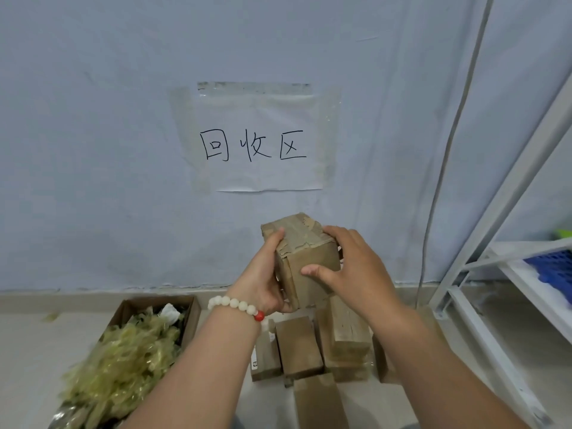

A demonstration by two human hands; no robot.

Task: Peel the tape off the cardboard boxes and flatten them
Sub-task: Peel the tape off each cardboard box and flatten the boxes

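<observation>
A small brown cardboard box (312, 258) is held up in front of the wall, its top face covered in wrinkled clear tape (301, 235). My left hand (263, 283), with a bead bracelet on the wrist, grips the box's left side and bottom, thumb on the top left edge. My right hand (349, 267) wraps the right side, thumb pressed on the front face. Below on the floor lie several flattened cardboard boxes (298, 346) in a loose pile.
An open cardboard box (188, 317) at the lower left holds a heap of peeled yellowish tape (123, 363). A paper sign (257, 144) is taped to the wall. A white metal shelf (507, 274) with a blue crate (554, 270) stands at the right.
</observation>
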